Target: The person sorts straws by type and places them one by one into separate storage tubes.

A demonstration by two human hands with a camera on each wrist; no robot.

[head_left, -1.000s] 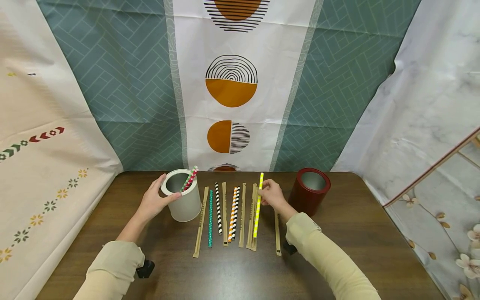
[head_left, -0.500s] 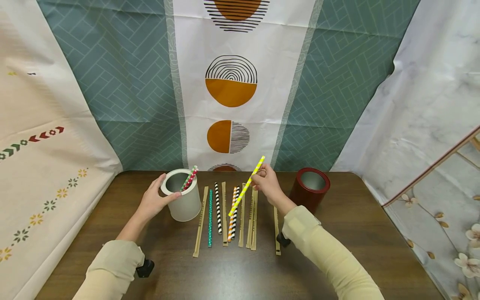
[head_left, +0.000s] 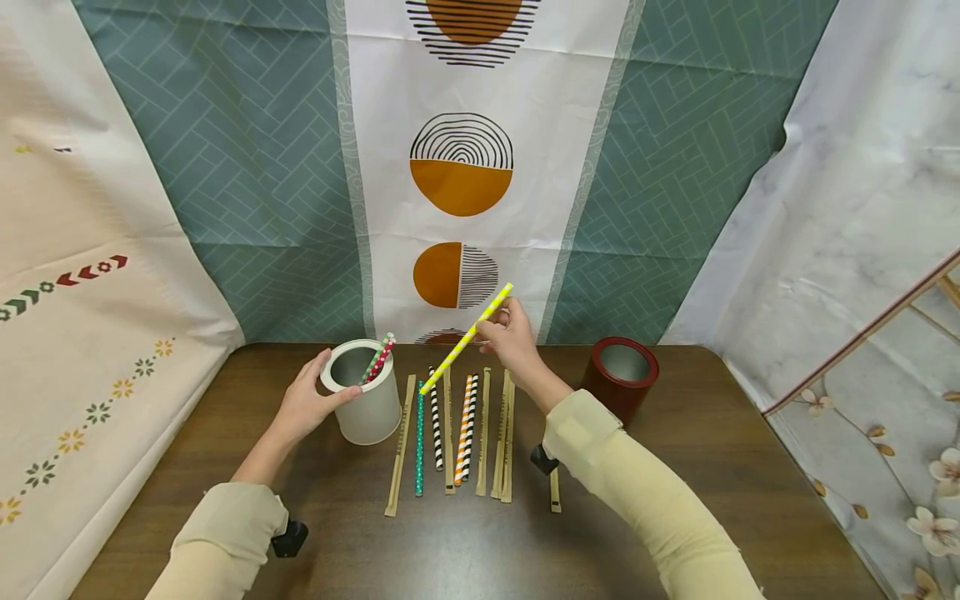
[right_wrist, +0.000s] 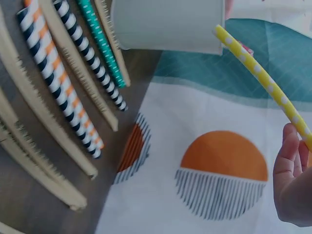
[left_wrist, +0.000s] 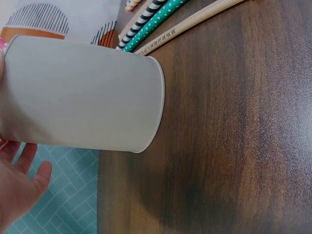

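Between thumb and fingers, my right hand (head_left: 517,340) pinches a yellow paper straw with white dots (head_left: 454,354), slanted and raised above the table. In the right wrist view the yellow straw's far tip overlaps the edge of the white can (right_wrist: 170,24). At the left of the head view, my left hand (head_left: 306,402) grips that can near its rim, thumb in front and fingers at the far side. A green straw (head_left: 377,360) and a red dotted straw (head_left: 382,361) lean inside it. The can stands upright on the table.
A row of straws lies across the table (head_left: 465,550): a teal dotted one (head_left: 419,442), black-striped and orange-striped (head_left: 461,450) ones, and several in brown paper wrappers (head_left: 483,433). A dark red can (head_left: 618,392) stands at the right. Cloths hang behind.
My right hand has lifted the yellow straw off the row and carried it up and left, tilting it toward the white can. My left hand stays on the can.
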